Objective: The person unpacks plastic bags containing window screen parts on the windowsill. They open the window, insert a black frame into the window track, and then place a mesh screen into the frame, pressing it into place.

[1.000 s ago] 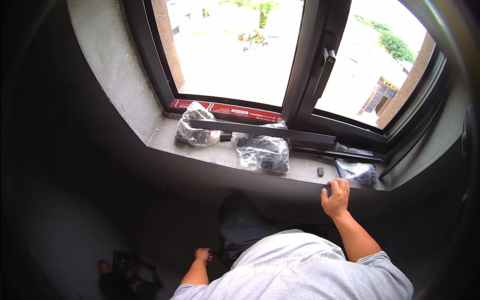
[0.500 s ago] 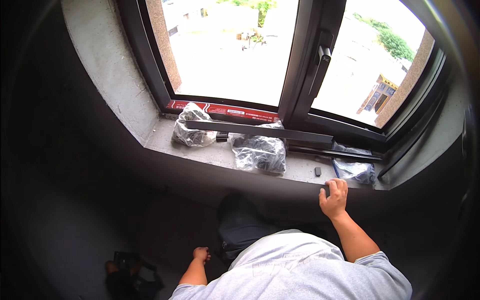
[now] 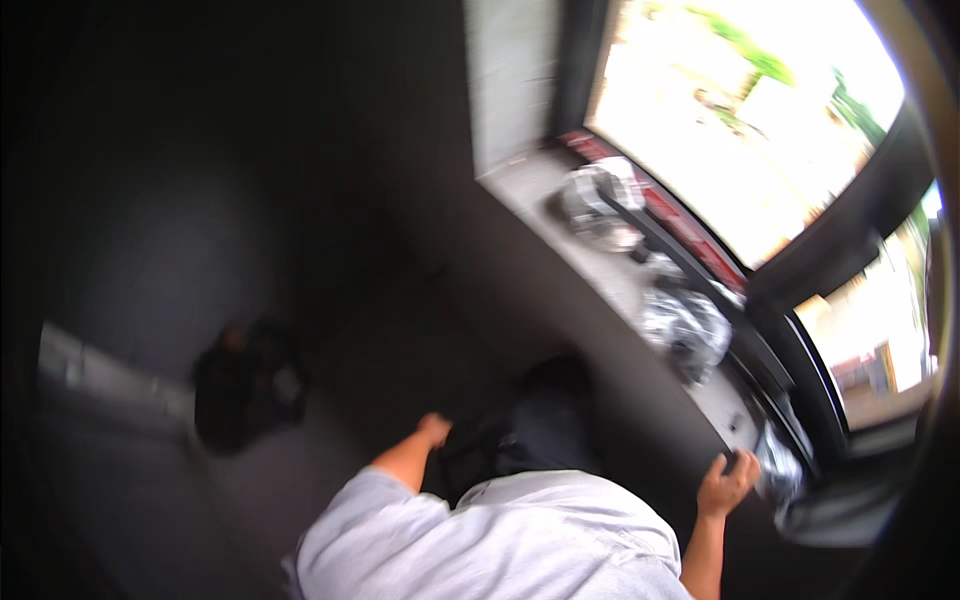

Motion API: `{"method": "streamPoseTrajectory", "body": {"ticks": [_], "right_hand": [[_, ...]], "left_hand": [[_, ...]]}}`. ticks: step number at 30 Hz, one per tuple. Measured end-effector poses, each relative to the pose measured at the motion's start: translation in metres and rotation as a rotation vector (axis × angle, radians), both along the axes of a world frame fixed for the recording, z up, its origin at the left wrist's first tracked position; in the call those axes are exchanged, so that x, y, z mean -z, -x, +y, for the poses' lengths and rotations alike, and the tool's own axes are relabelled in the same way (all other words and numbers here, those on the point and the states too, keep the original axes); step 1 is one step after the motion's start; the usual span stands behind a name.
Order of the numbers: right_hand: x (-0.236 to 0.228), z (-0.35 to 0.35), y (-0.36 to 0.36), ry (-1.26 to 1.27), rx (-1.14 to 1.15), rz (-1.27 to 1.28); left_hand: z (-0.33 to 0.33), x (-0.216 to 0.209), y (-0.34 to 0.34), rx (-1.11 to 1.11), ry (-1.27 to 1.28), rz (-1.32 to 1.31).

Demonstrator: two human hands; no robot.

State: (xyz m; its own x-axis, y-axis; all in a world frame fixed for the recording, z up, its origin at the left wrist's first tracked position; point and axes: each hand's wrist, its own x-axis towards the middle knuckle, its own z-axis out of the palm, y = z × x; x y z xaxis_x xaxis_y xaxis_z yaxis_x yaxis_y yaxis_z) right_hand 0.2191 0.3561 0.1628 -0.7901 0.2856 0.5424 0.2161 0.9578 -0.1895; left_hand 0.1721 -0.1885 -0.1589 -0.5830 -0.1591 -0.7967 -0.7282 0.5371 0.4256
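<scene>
My right hand (image 3: 728,485) is at the edge of the grey windowsill (image 3: 535,185), thumb and fingers apart with nothing visible in them. Next to it lies a clear plastic bag (image 3: 780,465), and just beyond the fingers a small dark block (image 3: 736,423). My left hand (image 3: 434,430) hangs low beside my dark trousers (image 3: 545,435), away from the sill. Its fingers are smeared by motion, so what they hold, if anything, does not show. Farther along the sill rest two more clear bags, a middle one (image 3: 685,325) and a far one (image 3: 603,200), both with dark contents.
Long dark strips lie along the sill, across the bags. Behind them stands a dark-framed window (image 3: 830,265) with red tape (image 3: 690,225) on its lower frame. On the left, a dark bulky shape (image 3: 250,385) near the floor is too blurred to name.
My view has swung to the left, so the window and sill now sit on the right, slanted. My right hand remains near the sill edge, its fingers more spread. The picture has blurred.
</scene>
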Motion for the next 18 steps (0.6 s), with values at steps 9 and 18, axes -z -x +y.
{"method": "streamPoseTrajectory", "body": {"ticks": [9, 18], "right_hand": [[0.003, 0.020, 0.014, -0.053, -0.056, -0.082], [-0.001, 0.011, 0.002, -0.043, -0.051, -0.060]], "left_hand": [[0.010, -0.034, -0.023, -0.248, -0.051, 0.058], [0.012, -0.034, -0.034, -0.131, -0.019, -0.051]]}}
